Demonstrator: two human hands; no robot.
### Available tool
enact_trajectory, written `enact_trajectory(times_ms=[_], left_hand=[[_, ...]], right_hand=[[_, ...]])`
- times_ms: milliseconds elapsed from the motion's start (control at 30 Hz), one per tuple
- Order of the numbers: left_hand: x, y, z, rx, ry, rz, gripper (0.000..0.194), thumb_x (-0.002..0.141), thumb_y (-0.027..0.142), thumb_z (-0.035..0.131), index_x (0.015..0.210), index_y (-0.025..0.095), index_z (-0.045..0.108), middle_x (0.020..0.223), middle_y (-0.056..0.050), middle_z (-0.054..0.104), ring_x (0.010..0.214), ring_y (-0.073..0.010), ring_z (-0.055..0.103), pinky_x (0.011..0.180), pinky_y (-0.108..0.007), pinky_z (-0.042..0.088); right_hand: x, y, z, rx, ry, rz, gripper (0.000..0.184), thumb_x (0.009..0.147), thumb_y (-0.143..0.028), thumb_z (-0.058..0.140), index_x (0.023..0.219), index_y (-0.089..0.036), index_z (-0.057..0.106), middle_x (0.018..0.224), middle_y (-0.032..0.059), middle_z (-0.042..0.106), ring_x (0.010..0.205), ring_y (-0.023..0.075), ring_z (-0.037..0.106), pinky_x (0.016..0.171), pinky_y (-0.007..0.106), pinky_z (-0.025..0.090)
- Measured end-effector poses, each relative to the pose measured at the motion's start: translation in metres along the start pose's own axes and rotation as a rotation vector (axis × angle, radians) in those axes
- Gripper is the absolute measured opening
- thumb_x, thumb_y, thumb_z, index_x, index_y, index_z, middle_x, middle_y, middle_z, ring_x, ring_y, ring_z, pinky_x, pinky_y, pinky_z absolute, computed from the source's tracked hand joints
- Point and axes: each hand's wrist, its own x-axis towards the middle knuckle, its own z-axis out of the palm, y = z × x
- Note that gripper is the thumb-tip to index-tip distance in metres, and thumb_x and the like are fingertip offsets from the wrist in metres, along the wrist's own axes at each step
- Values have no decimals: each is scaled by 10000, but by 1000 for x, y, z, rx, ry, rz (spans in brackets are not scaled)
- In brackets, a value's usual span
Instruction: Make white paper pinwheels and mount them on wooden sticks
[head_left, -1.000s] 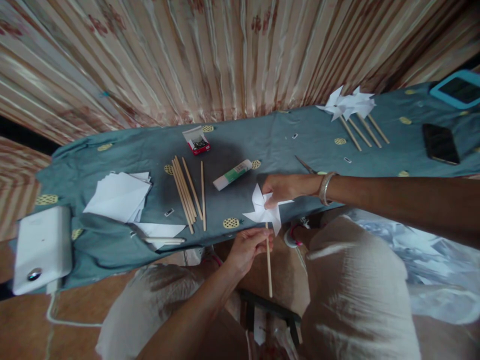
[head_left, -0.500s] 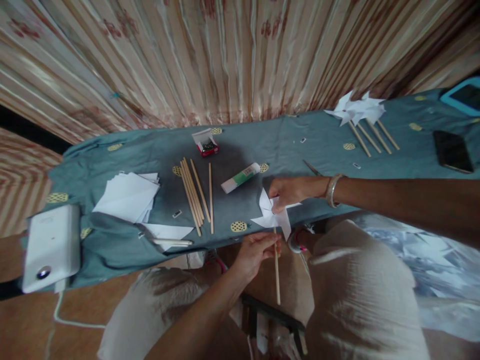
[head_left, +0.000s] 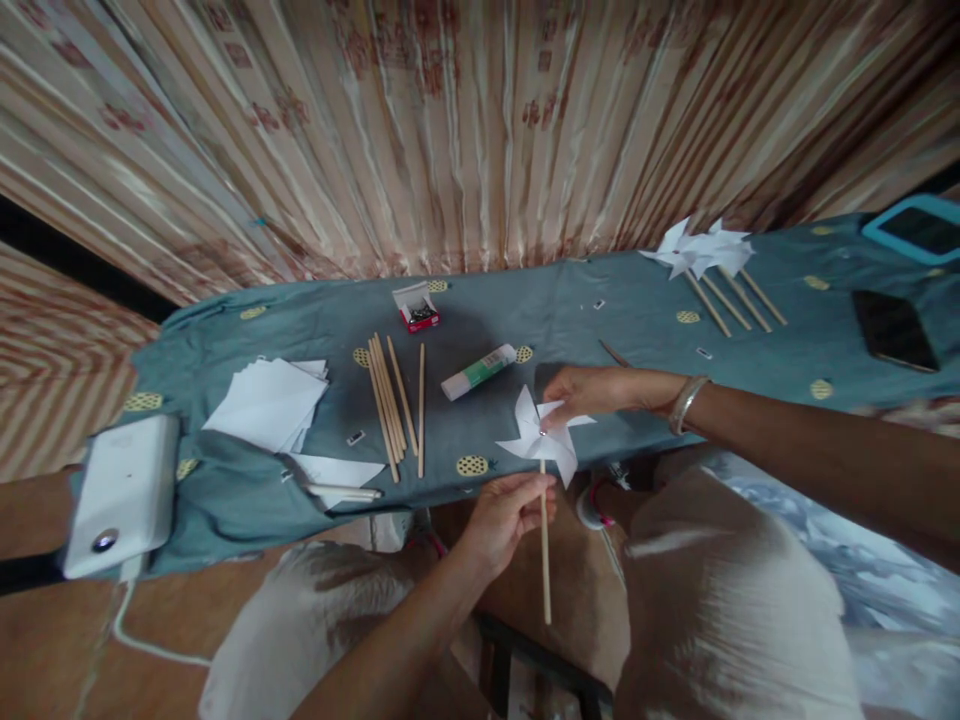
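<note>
A white paper pinwheel is held over the near edge of the cloth-covered table, its blades spread around a small pin at the centre. Below it runs a thin wooden stick, pinched near its upper part by my left hand. My right hand, with a silver bracelet at the wrist, has its fingers closed on the pinwheel by the centre. Parts of those fingertips are hidden behind the paper. Beyond lies a green and white glue box, and a small red box stands with its lid up, holding dark metal pins.
Loose wooden sticks lie left of centre beside a stack of white paper. Several finished pinwheels rest at the back right, near a black phone. A white device with a cable stands at the left end.
The right fingers have shifted back a little from the pinwheel's centre, so the pin now shows. The left hand keeps its pinch on the stick. The whole view has tilted slightly.
</note>
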Motion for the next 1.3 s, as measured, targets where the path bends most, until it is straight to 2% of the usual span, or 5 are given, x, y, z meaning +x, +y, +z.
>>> enact_trajectory(times_ms=[233, 567, 667, 900, 1300], left_hand=[[-9, 5, 19, -9, -37, -12, 425, 462, 398, 918, 720, 99, 760, 663, -38, 666, 575, -84, 579, 638, -227, 449], [1, 48, 41, -26, -24, 177, 415, 451, 385, 925, 723, 114, 770, 628, -30, 665, 577, -90, 569, 620, -225, 457], [8, 64, 46, -45, 18, 308, 361, 451, 352, 924, 698, 136, 773, 707, -43, 708, 641, -98, 585, 669, -225, 457], [24, 79, 54, -15, 68, 454, 338, 467, 369, 909, 694, 153, 782, 688, -33, 702, 685, -109, 565, 678, -223, 420], [45, 67, 50, 63, 56, 428, 391, 515, 427, 880, 770, 144, 792, 646, -31, 683, 591, -105, 533, 545, -221, 377]], right_hand=[[-21, 16, -10, 364, 224, -23, 484, 625, -645, 724, 719, -172, 678, 698, 4, 638, 651, 116, 529, 636, 254, 429], [-29, 29, 18, 814, 1009, -219, 524, 683, -708, 655, 800, -198, 667, 896, 91, 723, 753, 185, 632, 740, 322, 513], [-32, 24, 42, 750, 942, -233, 467, 732, -676, 635, 760, -212, 680, 766, 50, 694, 699, 176, 597, 719, 313, 493], [-36, 12, 65, 669, 405, -388, 347, 764, -541, 687, 805, -197, 698, 757, 19, 667, 721, 163, 588, 696, 287, 460], [-10, 21, 67, 837, 401, -370, 384, 692, -546, 757, 709, -172, 675, 619, -22, 606, 552, 89, 499, 552, 235, 414]])
